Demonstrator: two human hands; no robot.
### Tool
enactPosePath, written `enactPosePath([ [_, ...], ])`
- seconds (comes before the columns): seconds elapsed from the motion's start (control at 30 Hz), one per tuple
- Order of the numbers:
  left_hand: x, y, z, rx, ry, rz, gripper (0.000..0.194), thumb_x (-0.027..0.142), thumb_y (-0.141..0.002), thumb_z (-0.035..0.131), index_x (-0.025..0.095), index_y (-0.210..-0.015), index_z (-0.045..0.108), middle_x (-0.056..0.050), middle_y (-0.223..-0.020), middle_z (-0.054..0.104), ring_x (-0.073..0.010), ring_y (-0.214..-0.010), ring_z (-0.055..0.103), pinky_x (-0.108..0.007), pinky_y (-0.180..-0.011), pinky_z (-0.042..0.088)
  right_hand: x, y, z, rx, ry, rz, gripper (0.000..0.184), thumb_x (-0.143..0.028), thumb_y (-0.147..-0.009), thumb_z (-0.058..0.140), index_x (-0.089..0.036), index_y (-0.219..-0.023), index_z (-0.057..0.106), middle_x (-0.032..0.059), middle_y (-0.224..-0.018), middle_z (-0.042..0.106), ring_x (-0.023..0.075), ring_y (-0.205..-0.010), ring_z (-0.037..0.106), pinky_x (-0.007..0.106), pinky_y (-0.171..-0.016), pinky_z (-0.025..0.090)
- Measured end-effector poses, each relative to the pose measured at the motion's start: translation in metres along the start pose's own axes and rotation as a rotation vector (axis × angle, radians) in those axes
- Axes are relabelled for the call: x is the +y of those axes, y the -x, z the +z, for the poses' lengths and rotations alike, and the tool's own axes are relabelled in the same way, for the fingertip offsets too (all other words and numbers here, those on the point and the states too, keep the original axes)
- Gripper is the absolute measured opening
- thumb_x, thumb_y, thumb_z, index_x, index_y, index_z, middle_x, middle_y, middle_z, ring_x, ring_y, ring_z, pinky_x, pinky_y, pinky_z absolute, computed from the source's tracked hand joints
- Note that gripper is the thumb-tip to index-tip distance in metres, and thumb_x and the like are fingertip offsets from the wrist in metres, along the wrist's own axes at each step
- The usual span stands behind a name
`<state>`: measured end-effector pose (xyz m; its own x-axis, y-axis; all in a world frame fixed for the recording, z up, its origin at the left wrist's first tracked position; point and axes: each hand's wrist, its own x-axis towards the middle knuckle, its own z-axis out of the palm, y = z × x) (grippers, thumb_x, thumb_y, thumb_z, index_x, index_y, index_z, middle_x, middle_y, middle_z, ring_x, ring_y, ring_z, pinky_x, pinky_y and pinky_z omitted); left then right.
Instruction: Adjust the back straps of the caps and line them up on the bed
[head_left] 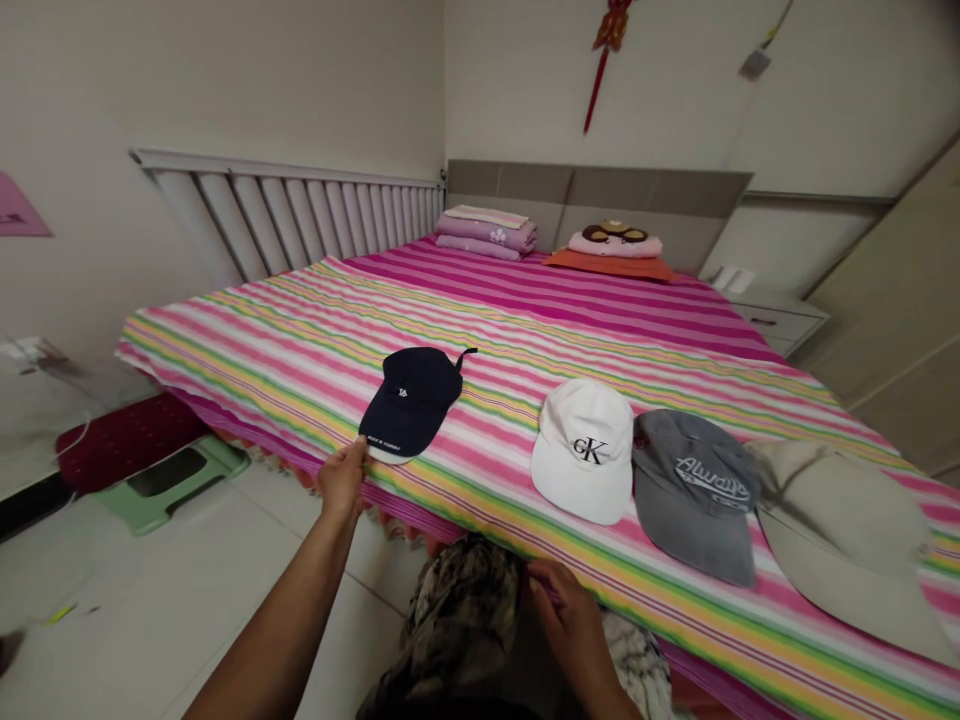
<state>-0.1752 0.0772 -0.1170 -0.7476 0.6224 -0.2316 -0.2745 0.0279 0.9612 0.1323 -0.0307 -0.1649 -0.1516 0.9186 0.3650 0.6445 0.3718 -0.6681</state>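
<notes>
The navy cap [417, 392] lies near the bed [495, 395]'s front edge, brim [405, 432] toward that edge and slightly left, long axis slanting back rightward. The left hand [344, 478] pinches the brim's corner, forearm [289, 595] extended. The right hand [570, 608] hangs curled beside the edge; I cannot tell whether it holds anything.

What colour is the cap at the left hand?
The cap is dark navy, nearly black; it shows in the head view.
</notes>
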Motion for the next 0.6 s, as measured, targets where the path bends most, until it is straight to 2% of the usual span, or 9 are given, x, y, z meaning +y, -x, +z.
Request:
enactPosePath([
  [0.1,0.016,0.000,-0.002,-0.045,0.076,-0.169,0.015,0.022,-0.067,0.063,0.011,-0.060,0.054,0.003,-0.045,0.053,-0.0027,-0.030,0.032,-0.015,-0.031,0.021,0.000,0.000,0.000,-0.017,-0.004,0.010,0.021,-0.023,-0.082,0.044,-0.016,-0.085,0.063,0.0109,-0.086,0.068,0.0213,-0.080,0.065,0.032,-0.071,0.053],
  [0.2,0.033,0.003,-0.004,-0.123,0.148,-0.361,0.011,0.016,-0.073,0.056,0.011,-0.063,0.055,-0.001,-0.051,0.057,-0.0046,-0.032,0.040,-0.016,-0.034,0.033,-0.001,0.000,0.000,-0.022,-0.014,0.017,0.021,-0.024,-0.082,0.044,-0.017,-0.084,0.063,0.0103,-0.086,0.068,0.0211,-0.081,0.065,0.031,-0.071,0.053],
  [0.27,0.042,0.006,-0.003,-0.158,0.199,-0.448,0.014,0.014,-0.076,0.052,0.011,-0.062,0.053,-0.001,-0.051,0.056,-0.0059,-0.035,0.045,-0.018,-0.037,0.039,-0.002,0.000,0.000,-0.018,-0.022,0.015,0.021,-0.025,-0.082,0.043,-0.018,-0.084,0.063,0.0100,-0.086,0.068,0.0210,-0.080,0.064,0.031,-0.071,0.053],
  [0.43,0.053,0.011,0.009,-0.179,0.292,-0.504,0.015,0.012,-0.079,0.050,0.013,-0.063,0.050,0.001,-0.047,0.050,-0.0075,-0.036,0.048,-0.017,-0.037,0.039,-0.003,0.000,0.000,-0.019,-0.036,0.014,0.021,-0.025,-0.082,0.044,-0.017,-0.083,0.063,0.0099,-0.084,0.068,0.0211,-0.079,0.065,0.031,-0.069,0.053],
  [0.6,0.057,0.006,0.034,-0.218,0.374,-0.483,0.011,0.010,-0.079,0.051,0.016,-0.069,0.051,0.000,-0.056,0.056,-0.0117,-0.047,0.057,-0.025,-0.049,0.050,-0.004,0.000,-0.003,-0.014,-0.057,0.039,0.022,-0.026,-0.081,0.044,-0.016,-0.083,0.064,0.0106,-0.084,0.068,0.0217,-0.079,0.065,0.032,-0.069,0.053],
])
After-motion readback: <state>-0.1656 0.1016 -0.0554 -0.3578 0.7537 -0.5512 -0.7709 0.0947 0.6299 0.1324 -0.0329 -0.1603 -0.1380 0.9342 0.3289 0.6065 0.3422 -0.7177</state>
